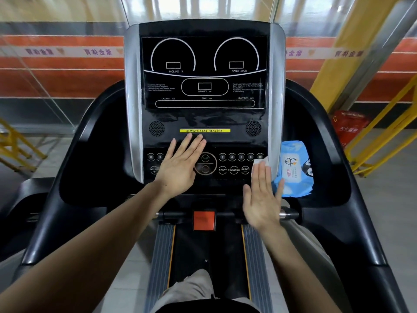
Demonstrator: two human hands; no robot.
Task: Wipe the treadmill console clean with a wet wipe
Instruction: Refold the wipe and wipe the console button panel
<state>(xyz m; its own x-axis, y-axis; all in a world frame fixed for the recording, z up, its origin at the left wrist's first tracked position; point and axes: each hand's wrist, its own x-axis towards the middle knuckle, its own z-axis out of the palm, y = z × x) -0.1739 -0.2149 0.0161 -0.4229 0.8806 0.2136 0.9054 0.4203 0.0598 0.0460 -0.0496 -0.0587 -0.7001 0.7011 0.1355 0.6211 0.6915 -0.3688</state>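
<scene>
A black glossy treadmill console (204, 114) with grey side trim stands before an orange-striped wall. The left hand (180, 166) lies flat, fingers straight, over the button panel's left half, while the right hand (262, 195), fingers straight, presses a white wet wipe (260, 162) against the panel's right edge. A blue wipe packet (294, 169) lies just beside the console's right edge.

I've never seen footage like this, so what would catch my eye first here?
Two bare hands lie flat on a big black treadmill console: the left hand beside the START button, the right hand pressing a white wet wipe at the lower right. A blue wipe packet lies just right of it.
</scene>
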